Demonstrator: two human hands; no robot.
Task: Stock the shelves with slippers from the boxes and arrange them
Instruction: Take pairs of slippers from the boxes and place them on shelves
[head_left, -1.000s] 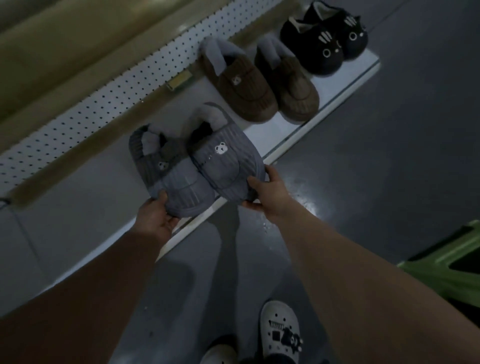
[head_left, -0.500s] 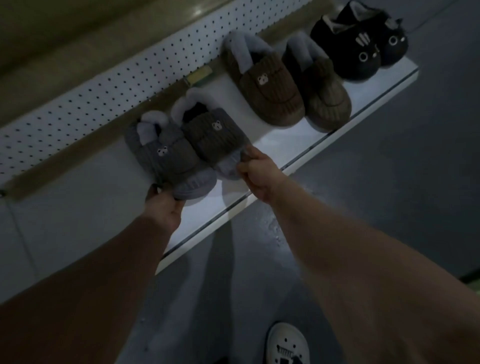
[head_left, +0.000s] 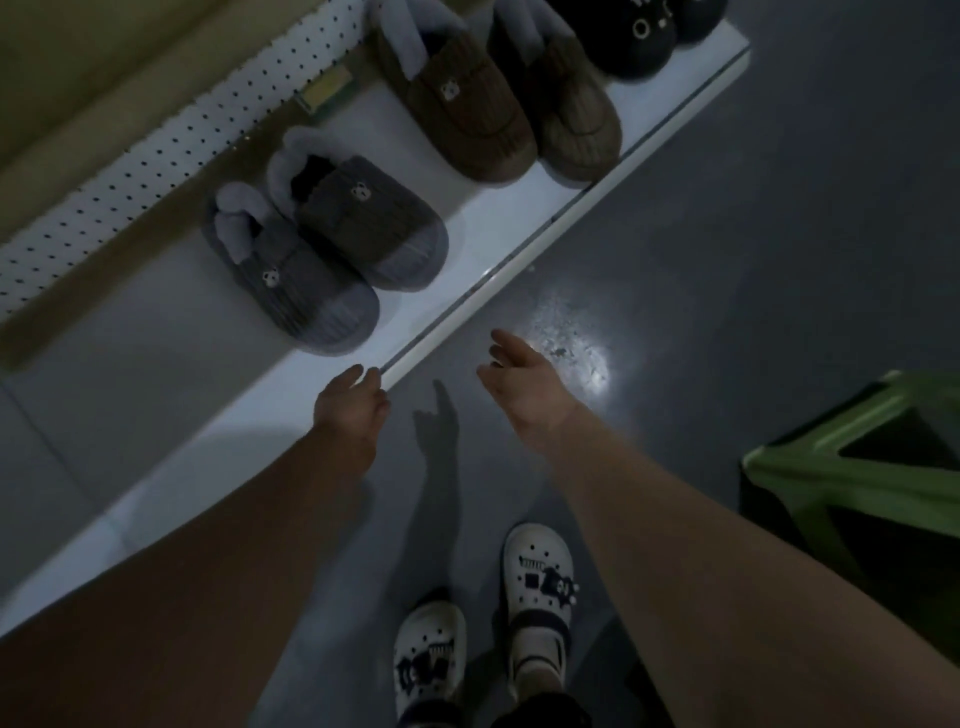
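Two grey slippers (head_left: 358, 223), perhaps bear-badged

the left grip (head_left: 353, 402) and right grip (head_left: 524, 382) are bare, as are the left forearm (head_left: 234, 545) and right forearm (head_left: 701, 519) as far as they show. the feet wear white clogs, the right clog (head_left: 537, 558) and left clog (head_left: 431, 631), each with round holes and dark charms (head_left: 553, 587) on top. a dark strap (head_left: 535, 621) crosses the right heel above a pale sock (head_left: 530, 670) with a dark stripe.
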